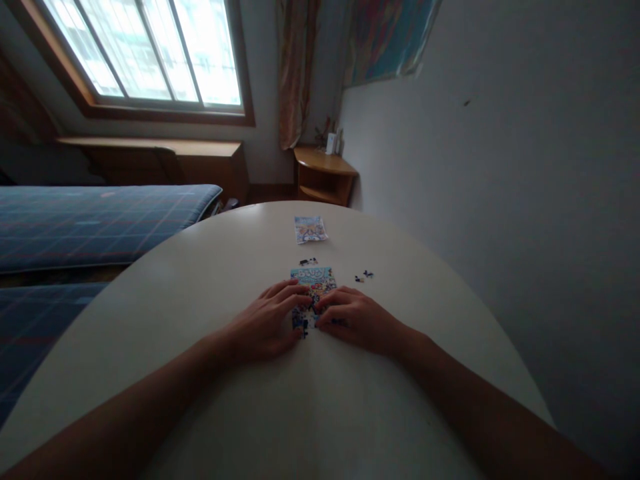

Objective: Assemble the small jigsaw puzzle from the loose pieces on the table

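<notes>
A small colourful jigsaw puzzle (pixel 314 275) lies flat on the white table in front of me. Its top part shows a light blue picture with lettering; the lower part is partly covered by my fingers. My left hand (pixel 273 319) rests along the puzzle's left side, fingers stretched over it and thumb apart near a dark puzzle piece (pixel 305 325) at the lower edge. From the right, my right hand (pixel 353 317) touches the puzzle with bent, slightly spread fingertips. Whether a small piece sits under those fingertips, I cannot make out.
Loose puzzle pieces (pixel 309 262) lie just beyond the puzzle, with more pieces (pixel 368 274) to its right. A printed picture sheet (pixel 310 229) lies farther back on the round table (pixel 240 233). A plaid mattress (pixel 100 223) stands left, a white wall (pixel 490 187) right.
</notes>
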Demonstrator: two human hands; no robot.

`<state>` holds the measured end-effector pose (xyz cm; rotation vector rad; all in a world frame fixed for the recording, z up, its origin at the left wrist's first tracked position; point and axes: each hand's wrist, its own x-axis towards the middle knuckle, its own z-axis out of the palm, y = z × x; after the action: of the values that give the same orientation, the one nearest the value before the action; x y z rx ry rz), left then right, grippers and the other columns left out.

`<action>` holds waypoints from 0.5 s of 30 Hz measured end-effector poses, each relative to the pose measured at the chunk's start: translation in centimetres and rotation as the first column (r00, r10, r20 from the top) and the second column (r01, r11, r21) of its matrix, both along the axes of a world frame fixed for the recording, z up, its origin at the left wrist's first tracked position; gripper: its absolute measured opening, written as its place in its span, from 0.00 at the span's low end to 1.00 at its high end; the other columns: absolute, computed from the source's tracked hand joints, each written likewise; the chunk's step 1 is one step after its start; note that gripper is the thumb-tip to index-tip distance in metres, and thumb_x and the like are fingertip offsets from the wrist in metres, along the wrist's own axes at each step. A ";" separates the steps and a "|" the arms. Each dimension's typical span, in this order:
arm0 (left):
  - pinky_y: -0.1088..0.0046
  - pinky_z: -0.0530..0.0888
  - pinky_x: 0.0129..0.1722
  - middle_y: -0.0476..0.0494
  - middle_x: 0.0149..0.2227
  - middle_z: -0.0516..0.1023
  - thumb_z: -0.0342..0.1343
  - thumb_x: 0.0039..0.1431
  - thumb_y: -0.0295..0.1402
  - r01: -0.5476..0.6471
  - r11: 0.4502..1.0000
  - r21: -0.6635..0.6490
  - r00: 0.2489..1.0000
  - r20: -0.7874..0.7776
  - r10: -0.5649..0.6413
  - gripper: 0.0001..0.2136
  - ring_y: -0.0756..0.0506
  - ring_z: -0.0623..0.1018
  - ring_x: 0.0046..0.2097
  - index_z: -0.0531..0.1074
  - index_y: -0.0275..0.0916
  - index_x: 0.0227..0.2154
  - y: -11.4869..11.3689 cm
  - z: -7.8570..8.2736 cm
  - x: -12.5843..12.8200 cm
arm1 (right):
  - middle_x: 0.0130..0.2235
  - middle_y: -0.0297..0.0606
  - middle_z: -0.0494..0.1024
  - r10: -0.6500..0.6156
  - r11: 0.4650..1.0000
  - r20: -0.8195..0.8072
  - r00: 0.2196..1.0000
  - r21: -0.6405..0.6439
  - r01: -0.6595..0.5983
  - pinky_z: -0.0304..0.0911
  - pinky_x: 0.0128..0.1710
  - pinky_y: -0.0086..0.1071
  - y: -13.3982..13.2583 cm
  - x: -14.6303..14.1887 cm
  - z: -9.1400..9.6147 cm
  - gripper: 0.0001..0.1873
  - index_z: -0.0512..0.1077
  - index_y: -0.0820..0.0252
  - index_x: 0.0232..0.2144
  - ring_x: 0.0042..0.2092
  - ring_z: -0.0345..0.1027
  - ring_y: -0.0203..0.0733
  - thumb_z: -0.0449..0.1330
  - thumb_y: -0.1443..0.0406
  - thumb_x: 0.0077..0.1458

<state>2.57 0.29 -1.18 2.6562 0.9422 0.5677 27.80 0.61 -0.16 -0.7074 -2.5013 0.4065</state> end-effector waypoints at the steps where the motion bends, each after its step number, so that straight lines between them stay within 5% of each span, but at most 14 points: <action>1: 0.50 0.59 0.65 0.42 0.62 0.66 0.58 0.55 0.32 0.000 1.000 -0.001 1.000 0.001 0.000 0.25 0.36 0.58 0.66 0.63 0.44 0.57 0.0 0.0 0.0 | 0.45 0.37 0.78 -0.001 1.000 -0.001 1.000 -0.001 0.001 0.64 0.52 0.38 0.0 0.0 0.0 0.05 0.77 0.53 0.36 0.48 0.70 0.39 0.61 0.63 0.60; 15: 0.50 0.60 0.65 0.39 0.64 0.63 0.54 0.62 0.32 -0.102 0.994 0.028 0.994 0.034 0.101 0.19 0.37 0.55 0.68 0.63 0.42 0.56 0.3 -0.5 0.3 | 0.45 0.38 0.78 0.004 1.000 0.001 1.000 -0.005 -0.004 0.64 0.51 0.38 -0.1 0.0 0.1 0.06 0.77 0.54 0.36 0.47 0.70 0.39 0.60 0.63 0.61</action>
<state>2.86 0.54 -1.64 2.6285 1.0720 0.6509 27.77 0.52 -0.11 -0.7053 -2.5039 0.4136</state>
